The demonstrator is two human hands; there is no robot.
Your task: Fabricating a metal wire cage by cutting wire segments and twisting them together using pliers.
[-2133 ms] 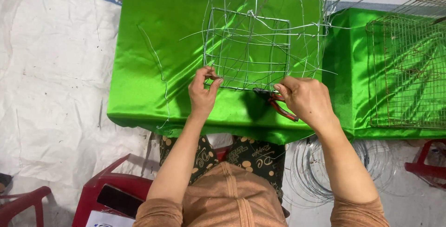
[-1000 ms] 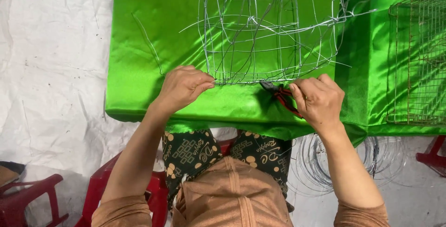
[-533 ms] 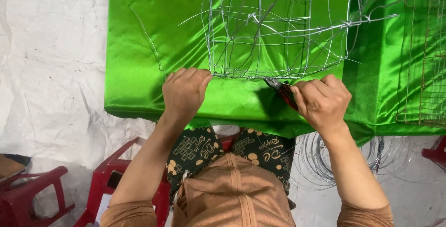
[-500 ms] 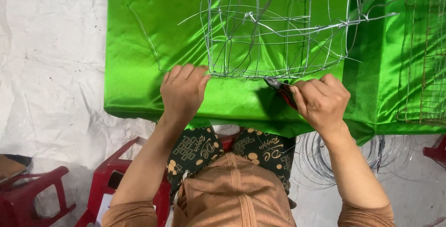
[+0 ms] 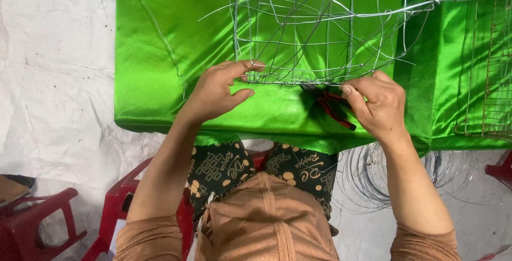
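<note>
The left hand pinches the wire cage edge while the right hand grips red pliers, seemingly; loose wire ends may prick fingers if the frame slips.

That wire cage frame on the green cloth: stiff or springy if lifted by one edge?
The wire frame probably flexes: thin strands, open grid, loose ends sticking out. Likely light for its size, being mostly air. It may slide on the glossy green cloth, and stray ends could snag the left hand.
</note>
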